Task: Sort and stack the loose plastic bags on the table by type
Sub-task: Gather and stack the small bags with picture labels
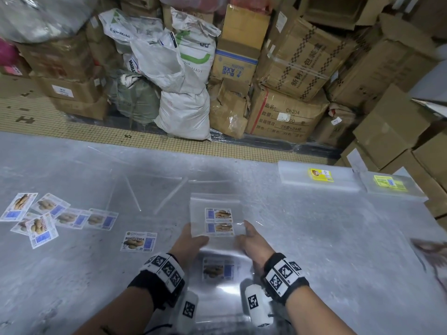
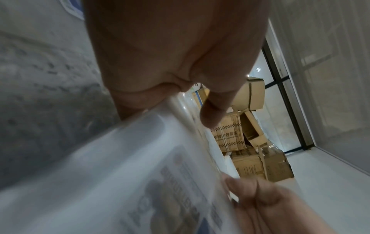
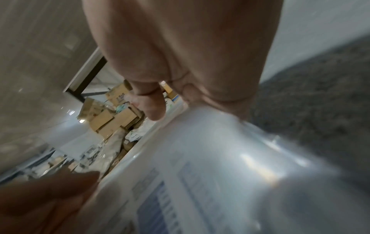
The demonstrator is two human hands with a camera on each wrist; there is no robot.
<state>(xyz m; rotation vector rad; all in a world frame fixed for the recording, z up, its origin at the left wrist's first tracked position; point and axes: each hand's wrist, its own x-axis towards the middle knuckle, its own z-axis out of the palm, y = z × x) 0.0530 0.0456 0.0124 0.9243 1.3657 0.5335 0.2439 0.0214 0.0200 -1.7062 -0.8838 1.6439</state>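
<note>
Your left hand (image 1: 191,240) and right hand (image 1: 254,240) are pinching clear labelled bags (image 1: 219,223) above the grey table (image 1: 326,238); cardboard boxes (image 1: 297,68) and sacks (image 1: 179,76) are crowding the tiled floor (image 1: 36,114) beyond.

"ExxonMobil" on white sack (image 1: 122,29), "BLUE AXE" on carton (image 1: 235,66), "CH204" on box (image 1: 283,117), perhaps "BIHUI LENGA" on label (image 1: 138,241)

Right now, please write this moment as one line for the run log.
phase: stacking | left hand: holds clear labelled bag | right hand: holds same bag | sorted stacks: far right of table

Glossy clear plastic bags (image 1: 219,238), matt scuffed grey table (image 1: 326,250) w/ film.
</note>
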